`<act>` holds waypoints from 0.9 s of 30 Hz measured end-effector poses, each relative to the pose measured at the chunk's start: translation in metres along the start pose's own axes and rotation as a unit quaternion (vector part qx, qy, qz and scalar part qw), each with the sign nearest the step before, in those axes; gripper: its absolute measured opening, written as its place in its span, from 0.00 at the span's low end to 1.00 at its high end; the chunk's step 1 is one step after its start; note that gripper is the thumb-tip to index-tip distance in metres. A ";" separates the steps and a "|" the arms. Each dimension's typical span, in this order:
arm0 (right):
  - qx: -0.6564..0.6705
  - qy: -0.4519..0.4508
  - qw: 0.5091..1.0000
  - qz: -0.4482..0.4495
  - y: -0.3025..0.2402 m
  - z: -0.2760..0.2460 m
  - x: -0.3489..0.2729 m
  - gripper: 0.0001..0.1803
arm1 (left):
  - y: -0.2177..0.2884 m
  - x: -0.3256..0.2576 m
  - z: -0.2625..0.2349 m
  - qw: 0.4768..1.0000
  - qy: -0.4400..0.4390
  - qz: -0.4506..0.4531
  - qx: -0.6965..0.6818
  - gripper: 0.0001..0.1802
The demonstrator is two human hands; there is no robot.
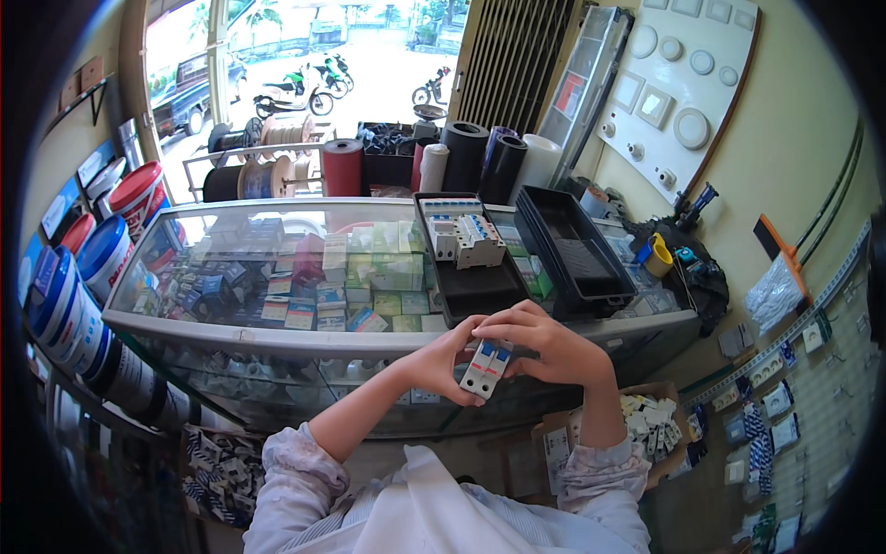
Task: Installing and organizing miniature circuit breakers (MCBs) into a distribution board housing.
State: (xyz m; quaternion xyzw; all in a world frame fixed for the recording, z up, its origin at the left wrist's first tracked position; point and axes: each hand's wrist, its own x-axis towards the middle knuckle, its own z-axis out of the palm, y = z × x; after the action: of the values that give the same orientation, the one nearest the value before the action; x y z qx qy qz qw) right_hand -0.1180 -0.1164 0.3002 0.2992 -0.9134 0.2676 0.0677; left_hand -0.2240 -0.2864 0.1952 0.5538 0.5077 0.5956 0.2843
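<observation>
Between my two hands is a white circuit breaker (483, 371) with blue levers and a red stripe, held just in front of the glass counter's near edge. My left hand (441, 362) grips it along its left side, thumb and fingers wrapped round. Curled over its top and right side is my right hand (552, 343), its fingertips touching the breaker. Beyond them a black tray (480, 291) lies on the counter, with several white circuit breakers (469, 238) standing in its far half. Beside it on the right sits a stack of black trays (580, 254).
The glass display counter (268, 340) holds many small packages. Rolls of sheeting (343, 168) stand behind it. Paint buckets (103, 247) line the left wall. Boxes of small parts (221, 471) sit low at left, and another carton (666, 406) at right. A yellow tape roll (658, 257) lies at the counter's right end.
</observation>
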 end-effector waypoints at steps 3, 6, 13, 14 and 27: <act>-0.001 -0.008 1.000 0.001 0.009 -0.003 0.002 0.34 | -0.004 0.007 -0.006 0.999 -0.040 0.010 0.010 0.58; 0.009 -0.004 1.000 0.008 0.011 -0.005 0.003 0.29 | 0.000 0.016 -0.013 0.995 -0.083 -0.021 -0.060 0.59; -0.066 0.112 0.988 0.089 0.026 -0.021 0.008 0.25 | 0.012 0.029 -0.037 0.997 0.045 0.052 0.025 0.47; -0.064 0.112 0.988 0.086 0.035 -0.022 0.012 0.25 | 0.013 0.029 -0.043 0.997 0.047 0.051 0.027 0.47; -0.081 0.189 0.968 0.147 0.148 0.004 0.056 0.23 | -0.014 0.067 -0.055 0.774 0.310 -0.133 0.537 0.26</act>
State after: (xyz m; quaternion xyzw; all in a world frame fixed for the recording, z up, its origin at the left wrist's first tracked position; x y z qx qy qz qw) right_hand -0.2499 -0.0468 0.2462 0.0991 -0.9364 0.2519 0.2232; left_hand -0.2940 -0.2376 0.2141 0.3291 0.8738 0.3224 -0.1557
